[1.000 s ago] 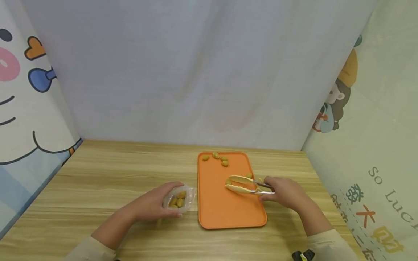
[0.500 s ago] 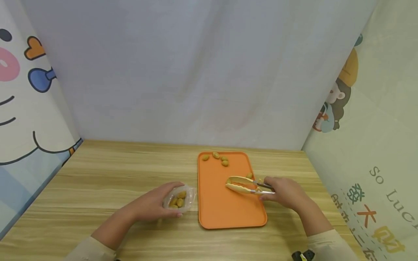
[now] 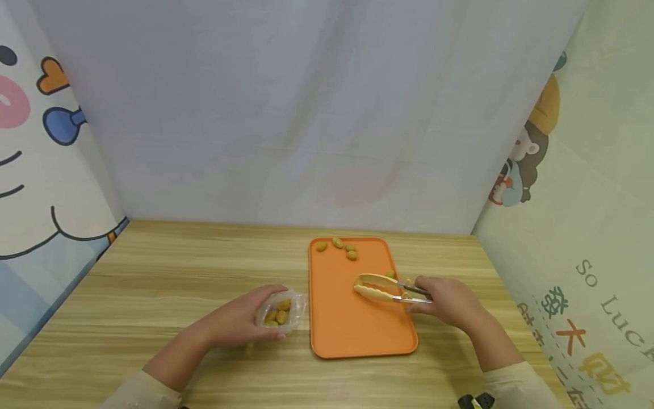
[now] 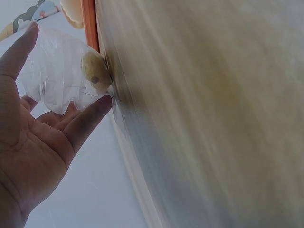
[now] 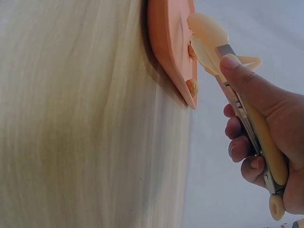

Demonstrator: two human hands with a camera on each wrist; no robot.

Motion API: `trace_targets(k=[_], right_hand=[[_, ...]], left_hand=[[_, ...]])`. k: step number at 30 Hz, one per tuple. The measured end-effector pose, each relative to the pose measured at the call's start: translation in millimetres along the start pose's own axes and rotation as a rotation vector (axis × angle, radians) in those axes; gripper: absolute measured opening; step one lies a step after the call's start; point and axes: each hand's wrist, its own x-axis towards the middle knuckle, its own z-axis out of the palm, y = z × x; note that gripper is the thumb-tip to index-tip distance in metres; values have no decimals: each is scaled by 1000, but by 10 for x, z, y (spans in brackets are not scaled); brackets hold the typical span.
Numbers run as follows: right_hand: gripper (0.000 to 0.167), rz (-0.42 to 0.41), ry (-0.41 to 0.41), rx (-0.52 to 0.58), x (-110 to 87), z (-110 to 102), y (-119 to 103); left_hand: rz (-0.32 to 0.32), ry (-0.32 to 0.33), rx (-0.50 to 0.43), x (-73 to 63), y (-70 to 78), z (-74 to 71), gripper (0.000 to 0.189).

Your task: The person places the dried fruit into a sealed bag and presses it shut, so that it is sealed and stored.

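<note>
My left hand [image 3: 242, 318] holds a clear plastic tub [image 3: 301, 312] on the table, left of an orange tray [image 3: 357, 335]. Several small, oval, yellow-brown pieces [image 3: 282, 317], perhaps preserved fruit, lie inside; in the left wrist view, thumb and fingers curve around the tub's ribbed side [image 4: 54, 71]. Over the tray's right edge, my right hand [image 3: 447, 301] grips tongs [image 3: 378, 294] with cream tips and metal arms. The tips stand apart low over the tray, around one piece that they mostly hide. The right wrist view shows thumb and fingers wrapped around the tongs' handle [image 5: 268, 142].
Several more oval pieces [image 3: 351, 255] lie near the tray's far left end, and one piece [image 3: 390, 274] lies by its right rim, beyond the tongs. The wood-grain table [image 3: 204, 255] meets a pale curtain [image 3: 306, 142] behind; printed cloths hang at both sides.
The tong tips have shifted slightly right and away from me, and the piece at their ends shows less. The left hand and tub have stayed in place.
</note>
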Motion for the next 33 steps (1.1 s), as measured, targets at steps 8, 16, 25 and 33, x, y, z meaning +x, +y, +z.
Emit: trace_targets(k=[8, 16, 25, 33], right_hand=[[41, -1, 7, 0, -24, -53, -23], [37, -12, 19, 1, -53, -130, -80], [37, -64, 57, -20, -93, -244, -209], [42, -110, 85, -10, -115, -402, -427]], left_hand=[[20, 3, 4, -15, 7, -20, 86], [11, -2, -4, -10, 8, -27, 90], [18, -5, -18, -20, 23, -40, 89], [15, -6, -9, -34, 42, -44, 87]])
